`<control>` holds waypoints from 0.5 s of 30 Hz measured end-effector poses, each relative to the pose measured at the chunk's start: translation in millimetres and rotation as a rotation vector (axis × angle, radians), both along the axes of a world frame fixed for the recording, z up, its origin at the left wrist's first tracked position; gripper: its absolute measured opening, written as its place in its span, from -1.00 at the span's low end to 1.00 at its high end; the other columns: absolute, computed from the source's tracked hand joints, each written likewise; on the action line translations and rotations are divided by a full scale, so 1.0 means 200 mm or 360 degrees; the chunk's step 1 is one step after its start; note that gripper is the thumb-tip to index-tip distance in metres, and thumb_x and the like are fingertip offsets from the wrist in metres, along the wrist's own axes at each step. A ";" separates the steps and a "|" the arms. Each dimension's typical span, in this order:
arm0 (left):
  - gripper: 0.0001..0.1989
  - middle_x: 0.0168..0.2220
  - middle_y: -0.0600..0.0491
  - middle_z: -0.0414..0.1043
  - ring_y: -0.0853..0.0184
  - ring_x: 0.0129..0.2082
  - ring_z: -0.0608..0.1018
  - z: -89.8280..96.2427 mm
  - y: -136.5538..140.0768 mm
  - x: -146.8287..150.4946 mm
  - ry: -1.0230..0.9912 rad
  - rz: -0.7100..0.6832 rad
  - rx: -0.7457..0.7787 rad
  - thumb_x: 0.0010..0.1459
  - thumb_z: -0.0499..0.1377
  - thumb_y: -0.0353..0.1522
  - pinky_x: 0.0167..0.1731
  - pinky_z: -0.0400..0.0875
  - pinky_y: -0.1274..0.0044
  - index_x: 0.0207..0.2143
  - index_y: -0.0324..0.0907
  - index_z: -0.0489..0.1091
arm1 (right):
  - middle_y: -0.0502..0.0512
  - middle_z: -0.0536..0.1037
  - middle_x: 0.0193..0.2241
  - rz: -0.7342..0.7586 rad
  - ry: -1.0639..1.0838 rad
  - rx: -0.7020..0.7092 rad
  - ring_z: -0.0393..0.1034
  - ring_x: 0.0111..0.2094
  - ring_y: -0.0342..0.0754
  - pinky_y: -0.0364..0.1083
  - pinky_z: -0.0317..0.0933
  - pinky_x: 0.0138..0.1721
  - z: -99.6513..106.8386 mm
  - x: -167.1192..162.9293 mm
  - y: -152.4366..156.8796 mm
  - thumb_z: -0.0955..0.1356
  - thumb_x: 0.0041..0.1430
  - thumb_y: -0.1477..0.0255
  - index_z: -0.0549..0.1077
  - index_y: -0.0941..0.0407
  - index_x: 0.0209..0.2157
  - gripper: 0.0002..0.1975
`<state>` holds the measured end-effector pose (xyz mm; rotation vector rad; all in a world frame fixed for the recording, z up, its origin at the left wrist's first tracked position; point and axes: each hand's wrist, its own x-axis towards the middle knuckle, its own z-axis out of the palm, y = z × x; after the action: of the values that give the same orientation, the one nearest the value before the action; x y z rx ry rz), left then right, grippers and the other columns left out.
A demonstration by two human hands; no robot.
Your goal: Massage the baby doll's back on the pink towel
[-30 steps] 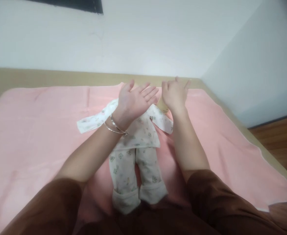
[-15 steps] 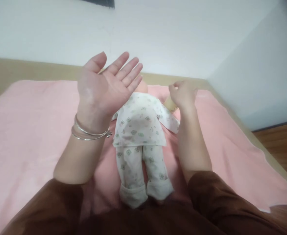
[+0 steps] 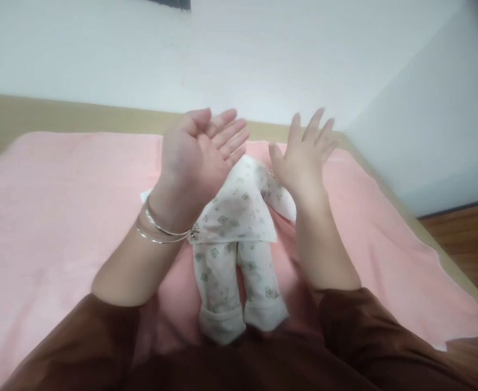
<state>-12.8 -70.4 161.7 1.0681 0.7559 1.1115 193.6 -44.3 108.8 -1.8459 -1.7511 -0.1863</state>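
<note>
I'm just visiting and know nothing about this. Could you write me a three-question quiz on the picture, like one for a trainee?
1. Which hand has bangles at its wrist?
2. True or false: the patterned trousers are turned up at the leg ends.
3. The right hand has its fingers: A) clenched in a fist; B) spread apart; C) interlaced with the other hand's.

Key: 1. The left hand. 2. True. 3. B.

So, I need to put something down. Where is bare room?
The pink cloth is bare left of the left forearm, past the white sleeve tip, and between the right forearm and the cloth's right edge. The middle is crowded: the patterned outfit lies there, with the left hand and right hand in front of its upper part.
</note>
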 end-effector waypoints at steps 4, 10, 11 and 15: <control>-0.31 0.19 -0.08 0.46 0.05 0.47 0.26 0.06 -0.11 0.08 -0.0063 -0.0200 -0.0128 0.45 -0.45 -0.21 0.26 0.47 0.19 0.25 -0.21 0.31 | 0.23 -0.13 0.54 0.0423 0.0162 -0.0064 -0.37 0.57 0.32 0.55 -0.34 0.46 0.10 -0.23 -0.20 0.04 0.46 0.08 0.03 0.02 0.46 -0.35; -0.25 0.33 0.02 0.36 0.25 0.48 0.24 0.15 -0.22 -0.01 -0.0353 0.0077 0.0193 0.46 -0.52 -0.05 0.33 0.43 0.37 0.47 -0.21 -0.04 | 0.19 -0.12 0.54 0.1146 -0.0141 0.0084 -0.56 0.57 0.14 0.18 -0.42 0.60 0.10 -0.47 -0.57 0.12 0.35 -0.13 -0.02 0.18 0.48 -0.10; -0.26 0.36 0.03 0.32 0.29 0.49 0.23 0.14 -0.21 -0.02 -0.0378 0.0151 0.0277 0.47 -0.52 -0.06 0.35 0.40 0.43 0.48 -0.20 -0.06 | 0.15 -0.04 0.53 0.1263 -0.0221 0.0086 -0.53 0.58 0.14 0.16 -0.42 0.60 0.11 -0.48 -0.62 0.16 0.29 -0.20 0.04 0.13 0.47 -0.06; -0.29 0.51 0.14 0.02 0.33 0.52 0.13 0.05 -0.15 0.06 0.0345 0.0401 0.0588 0.41 -0.59 -0.12 0.42 0.36 0.36 0.50 -0.05 -0.19 | -0.18 0.18 0.46 0.1314 -0.0484 0.0121 -0.23 0.57 0.14 0.18 -0.35 0.61 0.16 -0.50 -0.68 0.29 0.08 -0.31 0.24 -0.27 0.37 -0.12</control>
<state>-1.6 -99.4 171.8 1.4509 0.8952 1.4009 94.0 -180.4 140.4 -0.9477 -2.5185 -0.2020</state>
